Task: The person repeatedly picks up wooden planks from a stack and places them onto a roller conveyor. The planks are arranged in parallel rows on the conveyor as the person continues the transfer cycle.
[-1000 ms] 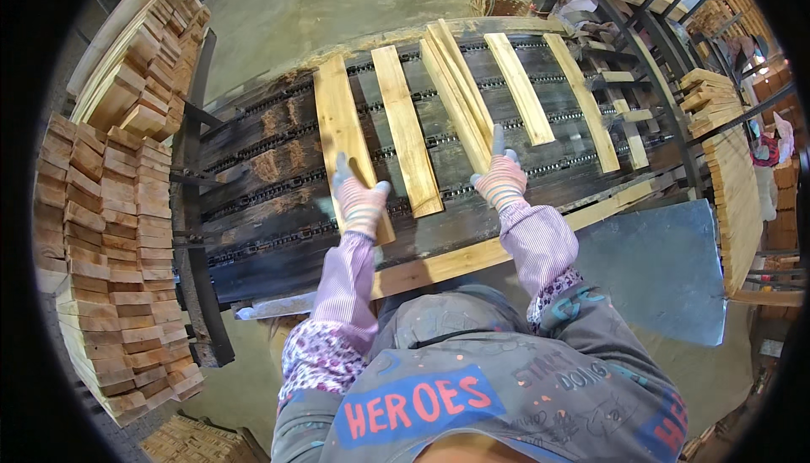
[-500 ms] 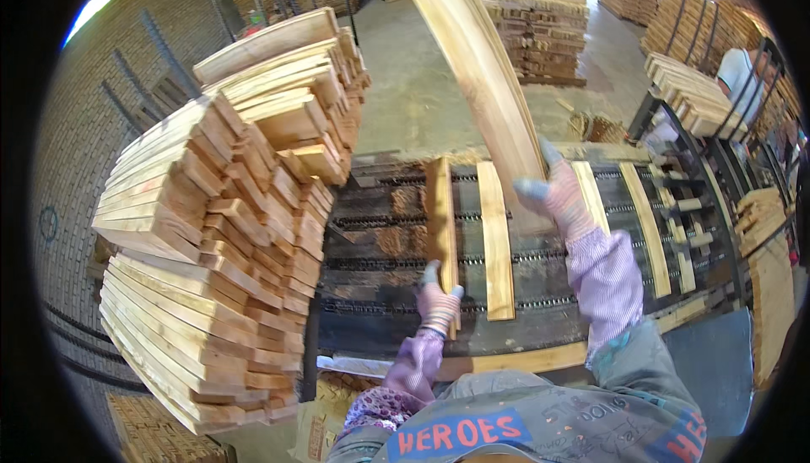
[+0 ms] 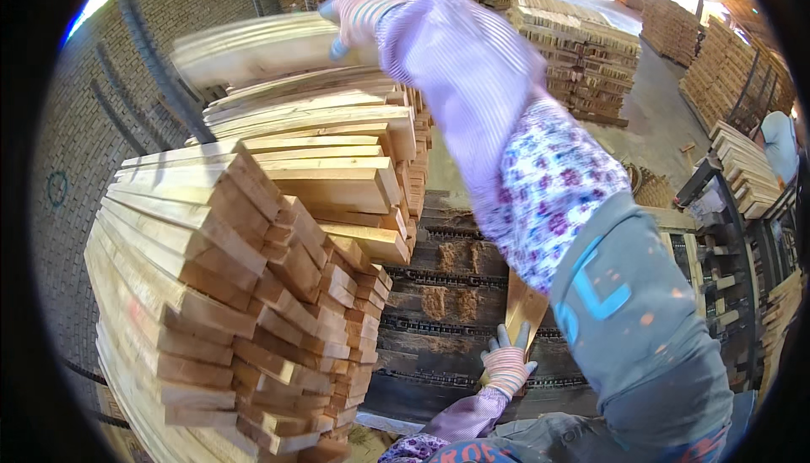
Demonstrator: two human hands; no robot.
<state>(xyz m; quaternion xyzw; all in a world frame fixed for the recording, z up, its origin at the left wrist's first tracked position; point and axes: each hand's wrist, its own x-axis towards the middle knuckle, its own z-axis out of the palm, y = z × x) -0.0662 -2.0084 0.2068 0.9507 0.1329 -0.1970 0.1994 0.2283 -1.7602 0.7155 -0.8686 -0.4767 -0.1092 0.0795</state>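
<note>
Striped gloves with grey-blue fingertips cover both hands. At the upper left, my right hand (image 3: 363, 17), arm stretched across the view, grips the near end of a few long wooden boards (image 3: 253, 45), blurred by motion. These boards are over the back part of a tall board stack (image 3: 329, 189); whether they touch it I cannot tell. Low in the middle, my left hand (image 3: 508, 368) has its fingers around the near end of a single wooden board (image 3: 525, 307) on the dark chain conveyor (image 3: 456, 353). My right sleeve hides that board's far end.
A nearer board stack (image 3: 186, 294) with uneven ends fills the left side. Upright metal posts (image 3: 148, 49) stand beside it, before a brick wall (image 3: 63, 125). Further wood piles (image 3: 578, 54) stand behind. At the right, a person (image 3: 778, 146) is near a metal rack (image 3: 734, 235).
My right hand has swung the boards from above the conveyor leftward to the stack. My left hand stays at the single board's near end. The view has turned left.
</note>
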